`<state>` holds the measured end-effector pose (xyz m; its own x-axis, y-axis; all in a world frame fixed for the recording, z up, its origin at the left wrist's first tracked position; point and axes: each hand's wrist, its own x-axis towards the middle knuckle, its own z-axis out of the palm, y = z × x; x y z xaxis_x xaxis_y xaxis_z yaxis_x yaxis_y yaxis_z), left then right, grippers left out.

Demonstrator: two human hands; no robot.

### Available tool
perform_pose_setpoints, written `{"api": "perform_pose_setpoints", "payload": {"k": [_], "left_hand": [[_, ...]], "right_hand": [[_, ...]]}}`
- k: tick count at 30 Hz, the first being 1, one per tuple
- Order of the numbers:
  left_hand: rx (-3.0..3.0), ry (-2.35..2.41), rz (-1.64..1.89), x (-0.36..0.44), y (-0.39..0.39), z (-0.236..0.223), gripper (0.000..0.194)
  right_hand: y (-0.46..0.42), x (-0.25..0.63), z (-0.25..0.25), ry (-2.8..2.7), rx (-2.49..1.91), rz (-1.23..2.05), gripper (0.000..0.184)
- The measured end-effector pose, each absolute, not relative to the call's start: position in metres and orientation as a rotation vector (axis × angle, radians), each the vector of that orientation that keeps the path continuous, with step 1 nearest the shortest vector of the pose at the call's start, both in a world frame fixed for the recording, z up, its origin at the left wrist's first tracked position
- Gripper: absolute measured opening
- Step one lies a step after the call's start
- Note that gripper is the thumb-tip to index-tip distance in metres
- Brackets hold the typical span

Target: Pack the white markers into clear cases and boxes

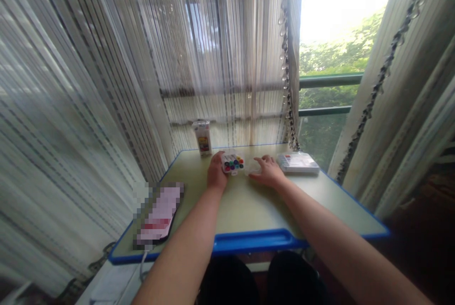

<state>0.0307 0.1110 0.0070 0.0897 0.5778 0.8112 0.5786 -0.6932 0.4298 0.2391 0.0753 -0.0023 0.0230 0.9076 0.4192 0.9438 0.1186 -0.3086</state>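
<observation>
My left hand (pixel 216 172) grips the left side of a small clear plastic case (pixel 234 172), tilted up towards me. Inside it sit several round pieces (pixel 232 164) in red, yellow, green, blue and dark colours; their exact kind is too small to make out. Just to the right, my right hand (pixel 269 171) has its thumb and fingers around a clear plastic lid (pixel 253 167). Whether the lid is joined to the case cannot be made out. Close beyond my right hand lies a flat white box (pixel 298 162).
The pale table (pixel 249 210) has a blue raised rim (pixel 254 241). A small upright carton (pixel 203 138) stands at the back left. At the left edge lies a pixelated phone-like device (pixel 159 215) with a white cable (pixel 143 264). String curtains (pixel 227 58) hang behind.
</observation>
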Motion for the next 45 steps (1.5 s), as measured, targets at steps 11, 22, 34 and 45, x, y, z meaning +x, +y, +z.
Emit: {"api": "perform_pose_setpoints", "payload": {"k": [11,22,34,45], "left_hand": [[-2.252,-1.254,-1.728,0.03,0.108,0.01,0.042],[-2.282,-1.123,-1.747,0.031,0.111,0.007,0.043],[-2.192,-1.07,-1.568,0.037,0.105,0.011,0.048],[-2.129,-0.993,-1.456,0.05,0.089,0.018,0.043]], "right_hand": [[0.07,0.237,0.009,-1.552,-1.525,-0.018,0.07],[0.055,0.222,0.013,-1.529,-1.083,0.015,0.081],[0.04,0.21,0.026,-1.468,-1.032,-0.193,0.083],[0.032,0.194,0.031,-1.4,-1.015,-0.344,0.073]]}}
